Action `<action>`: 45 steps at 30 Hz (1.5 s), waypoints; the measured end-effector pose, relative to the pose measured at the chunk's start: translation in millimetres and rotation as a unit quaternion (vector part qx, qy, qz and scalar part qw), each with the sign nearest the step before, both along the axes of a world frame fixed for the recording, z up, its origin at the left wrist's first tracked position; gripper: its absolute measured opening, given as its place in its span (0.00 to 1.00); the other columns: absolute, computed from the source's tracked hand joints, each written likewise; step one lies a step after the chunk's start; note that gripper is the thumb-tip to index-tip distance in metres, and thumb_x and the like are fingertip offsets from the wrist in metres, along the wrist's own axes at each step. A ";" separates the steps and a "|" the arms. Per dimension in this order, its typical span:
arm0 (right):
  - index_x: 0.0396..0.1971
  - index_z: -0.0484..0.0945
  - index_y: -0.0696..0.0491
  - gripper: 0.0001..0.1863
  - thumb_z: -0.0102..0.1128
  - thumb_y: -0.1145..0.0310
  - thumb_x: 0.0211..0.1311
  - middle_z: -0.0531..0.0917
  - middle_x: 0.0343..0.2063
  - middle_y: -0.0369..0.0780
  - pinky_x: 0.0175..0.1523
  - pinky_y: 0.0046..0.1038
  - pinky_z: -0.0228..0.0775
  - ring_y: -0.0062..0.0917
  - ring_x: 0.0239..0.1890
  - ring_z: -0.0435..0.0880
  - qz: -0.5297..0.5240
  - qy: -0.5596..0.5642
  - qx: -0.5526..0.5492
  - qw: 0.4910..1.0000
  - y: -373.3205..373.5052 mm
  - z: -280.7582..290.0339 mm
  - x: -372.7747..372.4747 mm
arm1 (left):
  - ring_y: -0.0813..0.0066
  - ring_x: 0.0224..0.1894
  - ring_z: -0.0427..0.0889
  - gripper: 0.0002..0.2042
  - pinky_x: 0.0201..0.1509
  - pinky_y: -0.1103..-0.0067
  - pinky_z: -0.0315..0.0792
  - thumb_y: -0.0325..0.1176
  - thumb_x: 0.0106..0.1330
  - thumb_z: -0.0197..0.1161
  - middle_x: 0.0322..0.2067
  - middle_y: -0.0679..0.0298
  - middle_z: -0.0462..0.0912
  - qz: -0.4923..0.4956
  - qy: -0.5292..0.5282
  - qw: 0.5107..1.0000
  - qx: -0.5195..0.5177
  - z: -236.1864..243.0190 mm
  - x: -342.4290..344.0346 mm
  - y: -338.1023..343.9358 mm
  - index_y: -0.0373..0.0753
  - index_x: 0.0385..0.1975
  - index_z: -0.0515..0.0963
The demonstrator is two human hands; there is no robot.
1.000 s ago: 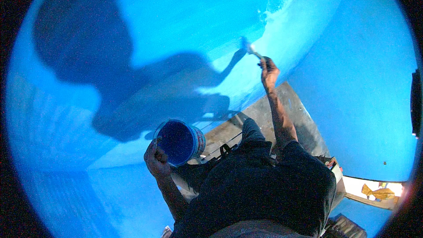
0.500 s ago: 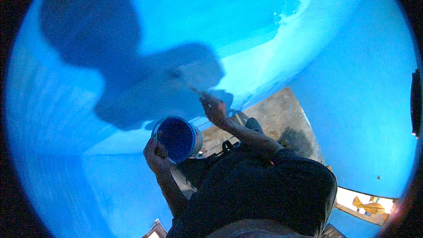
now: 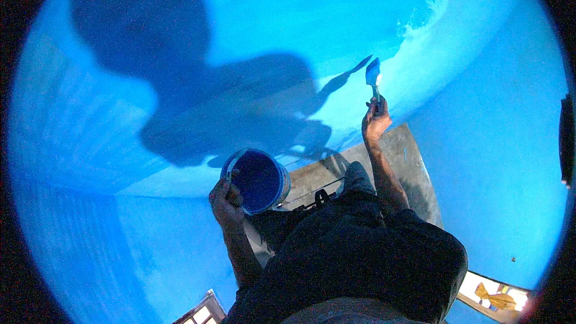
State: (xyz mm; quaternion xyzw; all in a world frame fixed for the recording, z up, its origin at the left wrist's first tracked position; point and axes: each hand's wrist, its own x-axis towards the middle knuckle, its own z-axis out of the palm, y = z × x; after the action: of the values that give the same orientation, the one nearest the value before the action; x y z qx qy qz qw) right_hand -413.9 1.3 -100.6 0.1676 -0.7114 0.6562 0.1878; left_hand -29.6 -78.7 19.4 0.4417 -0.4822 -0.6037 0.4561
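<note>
I had 2 firm grips: my right hand held the paintbrush by its handle, bristles beyond my grasp; my left hand clasped the bucket at its left edge.

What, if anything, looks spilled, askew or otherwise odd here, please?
The patchy edge on the wall, upper right, stands out: pale specks leave a ragged line between deeper and lighter blue. I see no spill around the bucket.

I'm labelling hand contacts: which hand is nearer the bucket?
Left: the left hand holds the bucket from its left; the right hand, with a brush, is apart, to its upper right.
</note>
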 end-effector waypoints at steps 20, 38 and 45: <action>0.36 0.79 0.63 0.13 0.60 0.68 0.57 0.82 0.21 0.41 0.22 0.22 0.72 0.20 0.20 0.80 0.566 -0.049 0.146 0.810 -12.0 166.8 105.7 | 0.87 0.15 0.59 0.12 0.18 0.86 0.50 0.34 0.64 0.55 0.14 0.74 0.66 0.002 -0.087 0.989 -0.117 -5.5 13.6 -4.3 0.33 0.40 0.80; 0.28 0.80 0.55 0.13 0.55 0.60 0.57 0.81 0.26 0.48 0.31 0.42 0.73 0.43 0.23 0.80 0.618 0.390 0.420 0.538 -121.3 130.8 209.2 | 0.82 0.22 0.70 0.11 0.25 0.84 0.64 0.32 0.63 0.56 0.21 0.68 0.74 -0.024 0.066 0.997 0.035 31.6 -8.0 -41.0 0.31 0.37 0.78; 0.30 0.79 0.52 0.10 0.54 0.62 0.57 0.80 0.27 0.49 0.30 0.41 0.74 0.43 0.26 0.81 0.643 0.339 0.397 0.560 -118.0 101.7 223.6 | 0.84 0.20 0.67 0.09 0.22 0.85 0.60 0.35 0.63 0.56 0.18 0.70 0.71 -0.047 -0.007 0.997 -0.061 16.8 6.0 -48.8 0.36 0.27 0.77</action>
State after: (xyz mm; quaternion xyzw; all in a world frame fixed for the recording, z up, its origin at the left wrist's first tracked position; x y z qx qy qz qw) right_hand -190.4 -116.7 1.0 0.8482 -0.4877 0.1495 -0.1424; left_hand -23.6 -127.5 36.1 0.3937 -0.5417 -0.5907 0.4502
